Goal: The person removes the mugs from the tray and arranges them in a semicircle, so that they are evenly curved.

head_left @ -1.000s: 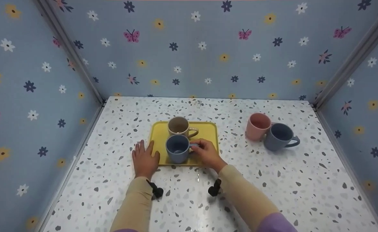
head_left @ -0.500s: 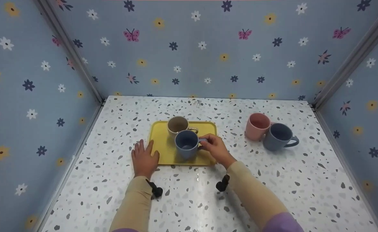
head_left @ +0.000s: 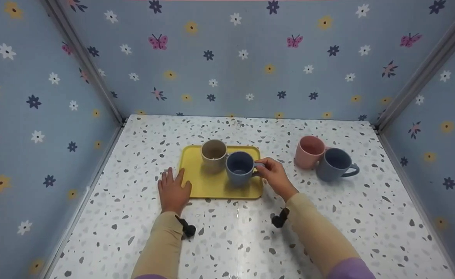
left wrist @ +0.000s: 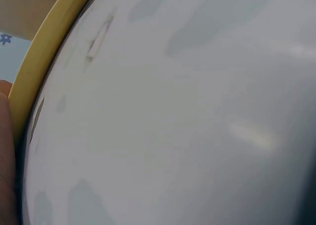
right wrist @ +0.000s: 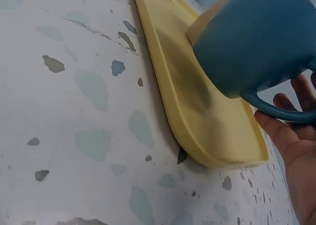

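My right hand (head_left: 277, 178) pinches the handle of a blue mug (head_left: 240, 174). In the right wrist view that mug (right wrist: 256, 42) hangs a little above the yellow tray (head_left: 208, 190), with fingers (right wrist: 279, 129) at its handle. A beige mug (head_left: 213, 164) stands upright on the tray, just left of the blue one; its handle is mostly hidden behind it. Flat at the tray's left edge lies my left hand (head_left: 174, 193), fingers spread and thumb over the rim. The left wrist view catches mostly tabletop and the tray's rim (left wrist: 44, 52).
To the right of the tray, a pink mug (head_left: 309, 155) and a grey-blue mug (head_left: 333, 166) stand close together on the speckled white table (head_left: 219, 240). Flower-patterned walls (head_left: 243, 58) enclose the back and both sides.
My right hand has carried the blue mug rightward and slightly back over the tray, from in front of the beige mug to its right. The left hand has stayed put.
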{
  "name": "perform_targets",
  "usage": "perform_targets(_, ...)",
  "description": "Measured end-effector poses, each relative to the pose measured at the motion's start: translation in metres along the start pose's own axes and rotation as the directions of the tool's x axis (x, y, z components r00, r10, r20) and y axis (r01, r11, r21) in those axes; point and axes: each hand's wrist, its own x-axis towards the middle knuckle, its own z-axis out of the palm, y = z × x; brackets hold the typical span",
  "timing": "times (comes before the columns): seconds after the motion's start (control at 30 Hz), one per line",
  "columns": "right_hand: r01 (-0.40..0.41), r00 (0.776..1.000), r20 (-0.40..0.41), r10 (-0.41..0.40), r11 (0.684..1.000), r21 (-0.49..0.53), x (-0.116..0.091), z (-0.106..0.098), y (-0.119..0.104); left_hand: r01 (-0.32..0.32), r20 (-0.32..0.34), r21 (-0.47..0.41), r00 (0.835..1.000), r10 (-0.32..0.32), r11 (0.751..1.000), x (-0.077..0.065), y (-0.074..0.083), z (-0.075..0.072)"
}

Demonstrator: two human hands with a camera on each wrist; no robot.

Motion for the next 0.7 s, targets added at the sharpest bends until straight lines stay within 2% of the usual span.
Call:
perform_targets(0.17, 0.009, 1.0, -0.022, -0.01, 1.0, -0.02, -0.002, -0.012, -0.003, -0.011, -0.017, -0.026, 1.0, 0.01, 1.0, -0.001, -0.001, 0.0)
perform_targets(0.37, 0.005, 0.998, -0.07, -0.007, 1.0, -0.025, -0.003, -0.026, -0.004, -0.011, -0.011, -0.018, 1.0, 0.01, 1.0, -0.001, -0.002, 0.0)
perform_targets(0.7, 0.013, 0.982, -0.186, -0.028, 0.997, -0.079, -0.005, -0.047, -0.003, -0.002, -0.009, -0.007, 1.0, 0.002, 1.0, 0.0, 0.001, -0.001)
